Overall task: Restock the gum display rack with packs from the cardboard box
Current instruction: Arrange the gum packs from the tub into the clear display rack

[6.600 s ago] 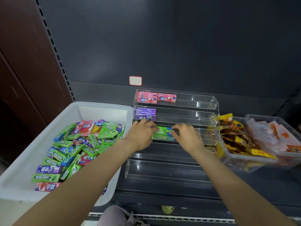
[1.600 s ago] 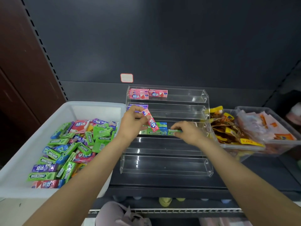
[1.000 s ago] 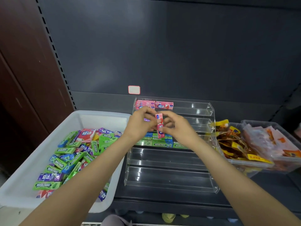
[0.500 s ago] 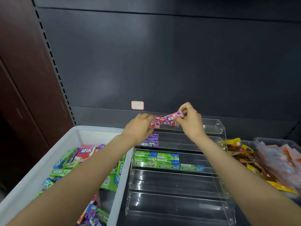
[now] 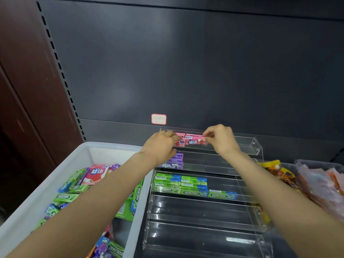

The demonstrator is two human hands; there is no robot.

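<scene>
Fingers [image 5: 209,137] of right hand [image 5: 221,139] pinch pink pack [image 5: 194,141] on rack [image 5: 249,146] top tier; left hand [image 5: 161,146] steadies neighbouring packs, grip unclear. Step: seating it. Next: release, grab another from bin [image 5: 104,148].

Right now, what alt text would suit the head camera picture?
Two hands place pink gum packs on the top tier of a clear acrylic rack: right hand pinching one, left hand beside it. Purple and green packs fill lower tiers; a white bin of gum sits left.
</scene>
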